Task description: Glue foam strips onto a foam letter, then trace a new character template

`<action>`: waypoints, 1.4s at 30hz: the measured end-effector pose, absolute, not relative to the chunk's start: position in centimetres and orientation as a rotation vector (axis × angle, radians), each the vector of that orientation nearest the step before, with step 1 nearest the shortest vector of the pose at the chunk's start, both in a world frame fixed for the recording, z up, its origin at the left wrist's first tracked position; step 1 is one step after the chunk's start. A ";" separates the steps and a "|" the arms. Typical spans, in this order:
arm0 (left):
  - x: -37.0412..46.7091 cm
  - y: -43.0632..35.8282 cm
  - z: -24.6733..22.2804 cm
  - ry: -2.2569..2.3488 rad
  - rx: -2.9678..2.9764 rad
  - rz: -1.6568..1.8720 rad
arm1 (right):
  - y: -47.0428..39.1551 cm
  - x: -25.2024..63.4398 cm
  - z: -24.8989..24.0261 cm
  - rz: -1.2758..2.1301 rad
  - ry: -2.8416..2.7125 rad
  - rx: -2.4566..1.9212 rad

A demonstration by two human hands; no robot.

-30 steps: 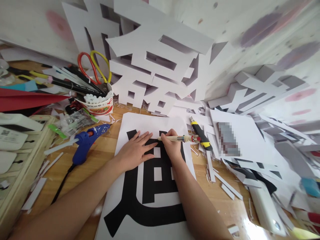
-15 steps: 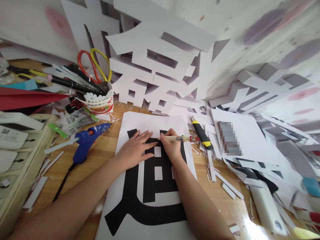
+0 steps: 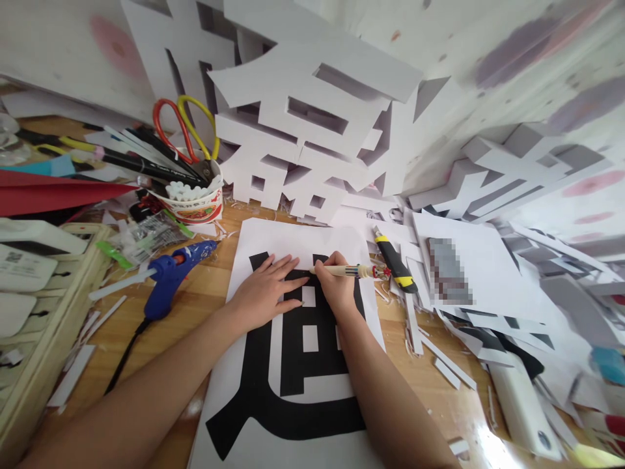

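Note:
A black cut-out character (image 3: 254, 365) lies flat on a white paper sheet (image 3: 283, 234) in front of me. With fingers spread, my left hand (image 3: 263, 293) presses down on the upper left part of the black shape. My right hand (image 3: 336, 290) grips a multicolour pen (image 3: 349, 270) near its tip, and the tip meets the top edge of the black shape close to my left fingers. Part of the character's right side is hidden under my right hand and forearm.
A yellow-black utility knife (image 3: 394, 260) lies right of the sheet, near a phone (image 3: 449, 270). Leftward are a blue glue gun (image 3: 168, 280) and a paper cup (image 3: 198, 207) holding scissors (image 3: 188, 133). White three-dimensional characters (image 3: 312, 111) stand behind. Paper strips (image 3: 446, 371) litter the table.
Everything appears shifted very slightly to the right in the view. Both hands keep nearly the same places, the pen still at the black shape's top edge.

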State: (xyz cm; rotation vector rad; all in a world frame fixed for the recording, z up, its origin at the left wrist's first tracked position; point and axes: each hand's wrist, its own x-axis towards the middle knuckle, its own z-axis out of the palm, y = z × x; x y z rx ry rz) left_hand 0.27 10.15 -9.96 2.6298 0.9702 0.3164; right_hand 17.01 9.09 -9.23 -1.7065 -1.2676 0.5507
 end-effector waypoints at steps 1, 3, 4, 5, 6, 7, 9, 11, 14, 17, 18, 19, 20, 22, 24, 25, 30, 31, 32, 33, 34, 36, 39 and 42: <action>0.3 10.2 -9.9 0.972 2.632 0.307 | 9.1 17.0 -9.3 0.563 -1.275 -1.703; 0.3 10.2 -9.8 0.977 2.634 0.289 | 9.1 17.0 -9.3 0.583 -1.285 -1.699; 0.3 10.2 -9.8 0.979 2.635 0.283 | 9.1 17.0 -9.3 0.580 -1.285 -1.700; 0.3 10.2 -9.8 0.980 2.635 0.278 | 9.1 17.0 -9.3 0.567 -1.282 -1.705; 0.3 10.2 -9.7 0.981 2.634 0.274 | 9.1 17.0 -9.3 0.551 -1.275 -1.712; 0.3 10.2 -9.7 0.979 2.633 0.269 | 9.1 17.0 -9.3 0.542 -1.270 -1.717; 0.3 10.3 -9.8 0.974 2.633 0.263 | 9.1 17.1 -9.2 0.552 -1.271 -1.719; 0.3 10.3 -9.9 0.967 2.634 0.268 | 9.1 17.1 -9.2 0.562 -1.277 -1.717; 0.3 10.3 -10.1 0.962 2.640 0.295 | 9.1 17.1 -9.3 0.521 -1.255 -1.725; 0.3 10.3 -10.2 0.959 2.642 0.311 | 9.1 17.1 -9.4 0.505 -1.235 -1.725; 0.3 10.3 -10.2 0.959 2.642 0.310 | 9.1 17.1 -9.4 0.516 -1.243 -1.723; 0.3 10.3 -10.2 0.961 2.643 0.308 | 9.1 17.2 -9.5 0.526 -1.251 -1.720; 0.3 10.3 -10.2 0.963 2.643 0.304 | 9.1 17.2 -9.5 0.531 -1.257 -1.718; 0.3 10.3 -10.1 0.964 2.645 0.298 | 9.1 17.2 -9.5 0.517 -1.251 -1.722; 0.3 10.3 -10.1 0.962 2.644 0.294 | 9.1 17.2 -9.5 0.492 -1.233 -1.726; 0.3 10.3 -10.1 0.961 2.642 0.290 | 9.1 17.2 -9.5 0.489 -1.231 -1.724; 0.3 10.3 -10.1 0.961 2.633 0.274 | 9.0 17.2 -9.4 0.521 -1.273 -1.712; 0.3 10.3 -10.1 0.958 2.633 0.285 | 9.0 17.2 -9.4 0.511 -1.267 -1.719; 0.3 10.3 -10.1 0.955 2.634 0.295 | 9.0 17.2 -9.5 0.495 -1.255 -1.727; 0.3 10.3 -10.2 0.954 2.635 0.303 | 9.0 17.2 -9.5 0.481 -1.243 -1.732; 0.3 10.3 -10.2 0.953 2.635 0.305 | 9.0 17.2 -9.5 0.476 -1.237 -1.735; 0.3 10.3 -10.2 0.952 2.638 0.301 | 9.0 17.2 -9.5 0.497 -1.247 -1.734; 0.4 10.4 -10.2 0.954 2.648 0.299 | 9.0 17.2 -9.4 0.532 -1.261 -1.727; 0.3 10.4 -10.2 0.958 2.648 0.305 | 9.0 17.2 -9.4 0.501 -1.230 -1.732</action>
